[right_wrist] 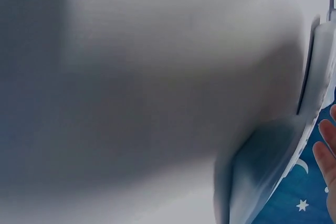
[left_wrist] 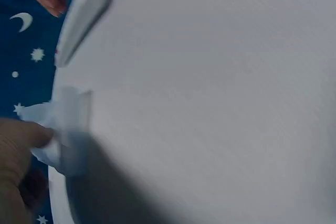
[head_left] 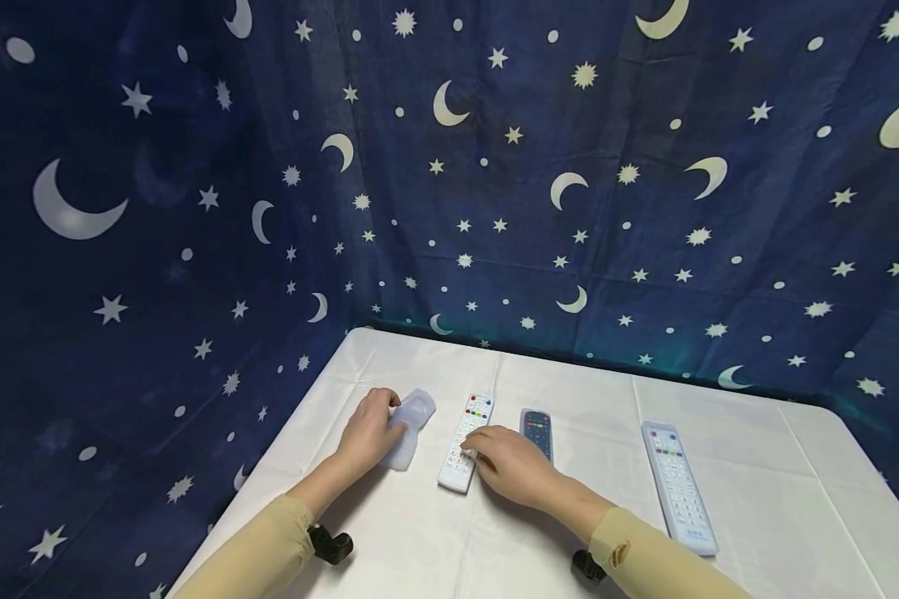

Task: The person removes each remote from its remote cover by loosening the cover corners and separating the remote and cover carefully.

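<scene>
From the head view the white tabletop point(head_left: 419, 541) sits low in the frame, hemmed by a dark blue cloth with moons and stars point(head_left: 157, 208). The left hand point(head_left: 369, 431) lies left of centre, its fingers curled onto a translucent silicone cover point(head_left: 412, 428) lying flat. Just right of it, the right hand point(head_left: 513, 466) rests its fingertips on the lower part of a white remote point(head_left: 466, 443); whether they grip it I cannot tell. A dark grey remote point(head_left: 537, 430) lies beside that hand, and a longer white remote point(head_left: 677, 487) lies well apart at lower right.

The left wrist view alone shows the thumb pinching the cover's edge point(left_wrist: 60, 129) at lower left. The right wrist view is mostly blur, with only fingertips point(right_wrist: 328, 153) at its right edge.
</scene>
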Available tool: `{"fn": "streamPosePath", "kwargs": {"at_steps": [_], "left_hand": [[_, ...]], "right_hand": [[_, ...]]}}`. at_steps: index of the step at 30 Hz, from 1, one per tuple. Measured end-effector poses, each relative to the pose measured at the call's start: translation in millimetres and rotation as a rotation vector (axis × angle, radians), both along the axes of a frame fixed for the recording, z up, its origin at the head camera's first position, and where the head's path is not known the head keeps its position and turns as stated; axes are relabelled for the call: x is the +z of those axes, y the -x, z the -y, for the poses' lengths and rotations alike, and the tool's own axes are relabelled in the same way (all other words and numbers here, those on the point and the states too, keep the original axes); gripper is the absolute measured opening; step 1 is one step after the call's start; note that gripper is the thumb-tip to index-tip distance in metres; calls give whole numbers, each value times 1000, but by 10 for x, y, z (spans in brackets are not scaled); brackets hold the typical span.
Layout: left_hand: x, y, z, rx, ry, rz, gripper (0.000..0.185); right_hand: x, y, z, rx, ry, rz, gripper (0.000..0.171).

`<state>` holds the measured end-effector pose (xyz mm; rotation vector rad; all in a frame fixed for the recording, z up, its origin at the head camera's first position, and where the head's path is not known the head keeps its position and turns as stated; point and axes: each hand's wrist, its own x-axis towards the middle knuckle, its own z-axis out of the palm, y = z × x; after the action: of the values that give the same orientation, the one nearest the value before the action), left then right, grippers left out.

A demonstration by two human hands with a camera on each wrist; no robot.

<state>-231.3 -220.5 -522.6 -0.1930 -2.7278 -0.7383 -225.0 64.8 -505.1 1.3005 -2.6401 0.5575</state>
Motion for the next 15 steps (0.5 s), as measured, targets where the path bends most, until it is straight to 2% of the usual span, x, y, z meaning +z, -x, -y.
{"fn": "streamPosePath", "kwargs": {"at_steps": [4,6,9,15], "left_hand": [[-35,-5,48,-167,110,-179,30],[-42,2,58,-232,150,-215,28],[-64,16,59,-271,210,-200,31],[-83,40,-5,-272,395,-110,37]], "right_hand": [[15,-7,-42,-32,26,22,25],[26,-18,-62,-44,35,37,25],[47,-46,-100,-57,43,62,25],[116,-104,-262,-118,80,91,27]]}}
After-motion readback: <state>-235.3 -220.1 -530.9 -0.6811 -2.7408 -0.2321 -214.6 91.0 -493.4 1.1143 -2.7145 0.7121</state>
